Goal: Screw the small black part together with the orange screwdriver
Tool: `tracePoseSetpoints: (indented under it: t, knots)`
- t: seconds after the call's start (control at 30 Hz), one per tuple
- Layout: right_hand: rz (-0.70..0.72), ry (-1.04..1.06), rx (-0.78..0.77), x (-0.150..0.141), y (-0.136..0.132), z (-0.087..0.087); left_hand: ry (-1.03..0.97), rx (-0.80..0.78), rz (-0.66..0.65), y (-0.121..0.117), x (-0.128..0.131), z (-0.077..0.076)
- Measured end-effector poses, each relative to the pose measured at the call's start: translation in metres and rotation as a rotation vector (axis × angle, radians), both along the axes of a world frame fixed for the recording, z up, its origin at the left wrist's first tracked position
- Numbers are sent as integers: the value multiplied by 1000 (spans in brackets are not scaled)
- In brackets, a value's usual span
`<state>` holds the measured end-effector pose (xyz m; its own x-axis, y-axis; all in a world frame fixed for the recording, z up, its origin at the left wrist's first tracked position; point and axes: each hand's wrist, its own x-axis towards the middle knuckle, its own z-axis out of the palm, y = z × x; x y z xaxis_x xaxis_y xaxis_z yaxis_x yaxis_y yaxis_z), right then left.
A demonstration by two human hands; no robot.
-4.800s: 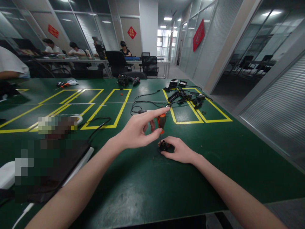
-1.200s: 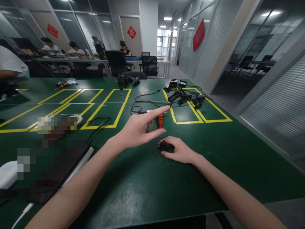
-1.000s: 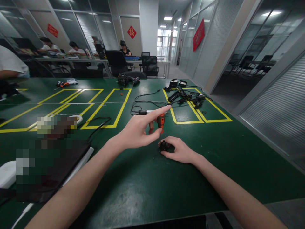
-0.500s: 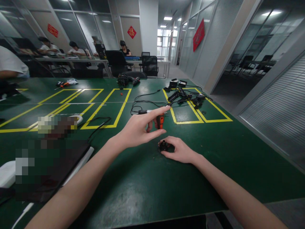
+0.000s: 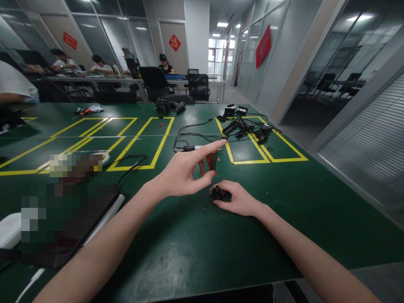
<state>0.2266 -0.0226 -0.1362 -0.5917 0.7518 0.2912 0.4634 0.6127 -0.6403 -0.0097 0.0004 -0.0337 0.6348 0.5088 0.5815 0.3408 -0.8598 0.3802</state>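
My left hand [image 5: 186, 171] is closed around the handle of an orange and black screwdriver [image 5: 213, 160], its index finger stretched over the top. The thin shaft points down at a small round black part [image 5: 217, 193]; whether the tip sits in a screw I cannot tell. My right hand [image 5: 238, 198] pinches that black part between thumb and fingers and holds it on the green table. A tiny dark piece [image 5: 203, 209], perhaps a screw, lies just left of it on the tabletop.
Beyond my hands lie a black cable [image 5: 192, 135] and a pile of black parts and cords [image 5: 244, 126] among yellow tape outlines. A power drill [image 5: 179, 107] is at the far edge. A dark flat case [image 5: 85, 214] lies at left. Co-workers sit in the background.
The screwdriver handle has turned in my left hand, and my left thumb has shifted slightly left and down along it. My right hand and the black part stay in place.
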Motion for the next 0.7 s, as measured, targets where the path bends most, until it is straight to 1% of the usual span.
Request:
tracePoseSetpoints:
  t: [0.23, 0.37, 0.53, 0.7]
  knots:
    - [-6, -1, 13, 1, 1, -3, -11, 59, 49, 0, 0, 0]
    - [-1, 4, 17, 1, 1, -3, -9, 23, 12, 0, 0, 0]
    - [-6, 4, 17, 1, 1, -3, 8, 37, 44, 0, 0, 0]
    - [0, 2, 15, 0, 1, -2, 6, -10, 0, 0, 1, 0]
